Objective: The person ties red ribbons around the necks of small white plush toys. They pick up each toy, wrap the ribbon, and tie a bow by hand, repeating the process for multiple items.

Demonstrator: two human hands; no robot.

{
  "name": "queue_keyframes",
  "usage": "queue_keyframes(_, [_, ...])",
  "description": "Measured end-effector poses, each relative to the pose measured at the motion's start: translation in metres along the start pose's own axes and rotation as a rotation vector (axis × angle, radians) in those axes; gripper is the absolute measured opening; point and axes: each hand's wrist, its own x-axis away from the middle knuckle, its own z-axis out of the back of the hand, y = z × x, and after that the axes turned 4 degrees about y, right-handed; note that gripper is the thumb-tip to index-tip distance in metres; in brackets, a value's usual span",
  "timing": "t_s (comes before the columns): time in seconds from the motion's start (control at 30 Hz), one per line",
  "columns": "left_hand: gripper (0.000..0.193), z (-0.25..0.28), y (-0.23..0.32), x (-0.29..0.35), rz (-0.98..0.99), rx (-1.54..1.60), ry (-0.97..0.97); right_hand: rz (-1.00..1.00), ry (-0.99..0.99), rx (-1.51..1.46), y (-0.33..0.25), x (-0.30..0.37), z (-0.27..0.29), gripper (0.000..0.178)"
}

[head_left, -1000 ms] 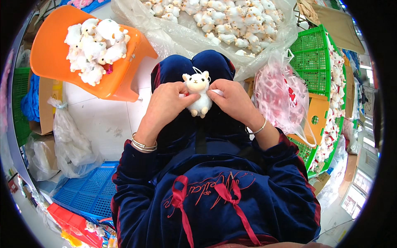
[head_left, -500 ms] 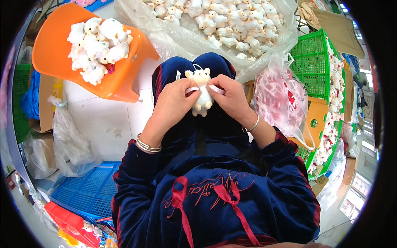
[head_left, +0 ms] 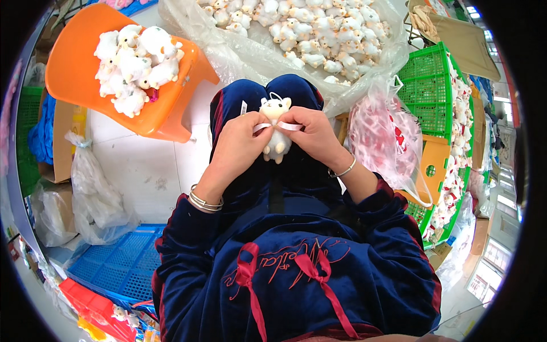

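A small white plush animal (head_left: pixel 277 142) with a cream head, ears and feet lies face up between my knees, a hanging loop at its head and a tag at its side. Around its neck runs a narrow pale ribbon (head_left: pixel 290 126), crossed at the front. My left hand (head_left: pixel 240 143) pinches one side of the ribbon between thumb and fingers. The other side is pinched in my right hand (head_left: pixel 314 134). Both hands are close to the toy's body, one on each side.
Several similar plush toys (head_left: pixel 134 65) are piled on an orange chair (head_left: pixel 74 62) at left. Many more (head_left: pixel 325 34) lie on clear plastic sheeting (head_left: pixel 228 57) ahead. On the right stand a pink-filled plastic bag (head_left: pixel 379 134) and green crates (head_left: pixel 424 85); a blue crate (head_left: pixel 117 262) is lower left.
My two hands have drawn closer together, and the ribbon's sides now meet at the front of the toy's neck. The toy's head has tilted slightly.
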Motion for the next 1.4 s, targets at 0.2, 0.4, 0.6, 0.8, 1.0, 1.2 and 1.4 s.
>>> queue_keyframes(0.2, [0.019, -0.004, -0.004, 0.001, 0.086, 0.206, 0.016, 0.202, 0.003, 0.285, 0.007, -0.004, 0.002, 0.008])
queue_keyframes(0.4, [0.019, 0.005, 0.001, -0.008, 0.092, 0.268, -0.094, 0.207, -0.07, 0.073, 0.006, -0.003, 0.01, 0.007])
queue_keyframes(0.6, [0.019, 0.009, 0.006, -0.015, 0.088, 0.452, -0.161, 0.201, -0.047, -0.09, 0.008, 0.002, 0.005, 0.009])
queue_keyframes(0.8, [0.02, 0.014, 0.004, -0.026, -0.14, 0.332, -0.171, 0.286, -0.062, -0.11, 0.004, -0.001, 0.003, 0.008])
queue_keyframes(1.0, [0.024, 0.001, 0.005, -0.029, -0.178, 0.456, -0.201, 0.204, -0.008, -0.077, 0.0, -0.001, 0.011, 0.007])
queue_keyframes(1.2, [0.024, -0.012, 0.002, -0.01, -0.175, 0.42, -0.017, 0.018, 0.054, -0.191, 0.015, 0.007, 0.019, 0.003])
queue_keyframes(1.4, [0.017, -0.033, 0.003, 0.002, -0.271, 0.262, 0.179, -0.023, 0.058, -0.367, 0.014, 0.006, 0.023, 0.004])
